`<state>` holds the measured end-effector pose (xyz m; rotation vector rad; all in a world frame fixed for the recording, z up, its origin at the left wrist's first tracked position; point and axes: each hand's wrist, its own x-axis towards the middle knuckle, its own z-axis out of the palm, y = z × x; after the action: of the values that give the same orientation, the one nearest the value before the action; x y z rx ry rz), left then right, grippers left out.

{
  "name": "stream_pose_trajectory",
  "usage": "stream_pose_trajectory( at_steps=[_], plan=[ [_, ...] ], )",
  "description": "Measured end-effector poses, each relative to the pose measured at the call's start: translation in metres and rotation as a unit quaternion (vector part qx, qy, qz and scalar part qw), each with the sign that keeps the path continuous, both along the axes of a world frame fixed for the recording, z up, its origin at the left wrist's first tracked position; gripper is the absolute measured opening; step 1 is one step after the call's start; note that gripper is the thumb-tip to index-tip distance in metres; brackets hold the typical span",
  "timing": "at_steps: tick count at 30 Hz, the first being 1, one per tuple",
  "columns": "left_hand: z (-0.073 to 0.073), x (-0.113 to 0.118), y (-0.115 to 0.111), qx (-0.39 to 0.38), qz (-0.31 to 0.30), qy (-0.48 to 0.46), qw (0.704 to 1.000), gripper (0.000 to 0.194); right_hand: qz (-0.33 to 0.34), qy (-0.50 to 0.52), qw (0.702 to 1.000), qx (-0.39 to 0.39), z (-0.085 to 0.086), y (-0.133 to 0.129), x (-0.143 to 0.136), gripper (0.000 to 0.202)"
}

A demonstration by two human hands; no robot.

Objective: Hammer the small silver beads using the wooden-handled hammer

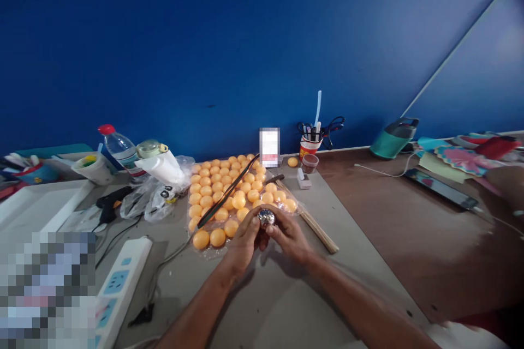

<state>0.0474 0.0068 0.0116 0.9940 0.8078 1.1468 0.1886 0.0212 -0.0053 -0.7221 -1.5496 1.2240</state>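
Observation:
A small shiny silver ball (266, 218) is held between my two hands above the grey table. My left hand (246, 233) grips it from the left, its thumb on the near side. From the right, my right hand (290, 235) closes on the same ball with thumb and fingers. The ball's underside is hidden by the fingers. Just behind the hands lies a clear plastic pack of orange balls (221, 188), with a dark strip (227, 192) slanting across it. Beside my right hand rests a bundle of thin wooden sticks (317, 229).
At left are a white power strip (126, 278), a black glue gun (110, 204), plastic bags (158, 202) and a bottle (120, 147). Along the blue wall stand a cup of pens (310, 146) and a green container (393, 139). A phone (444, 190) and another person's hand (505, 182) are at right.

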Motion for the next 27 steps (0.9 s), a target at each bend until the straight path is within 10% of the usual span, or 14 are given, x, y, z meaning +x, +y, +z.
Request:
stream_pose_trajectory(
  at_steps=[27],
  plan=[
    [0.001, -0.002, 0.001, -0.039, -0.067, -0.040, 0.996, 0.041, -0.003, -0.003, 1.000, 0.014, 0.003, 0.000, 0.000, 0.043]
  ],
)
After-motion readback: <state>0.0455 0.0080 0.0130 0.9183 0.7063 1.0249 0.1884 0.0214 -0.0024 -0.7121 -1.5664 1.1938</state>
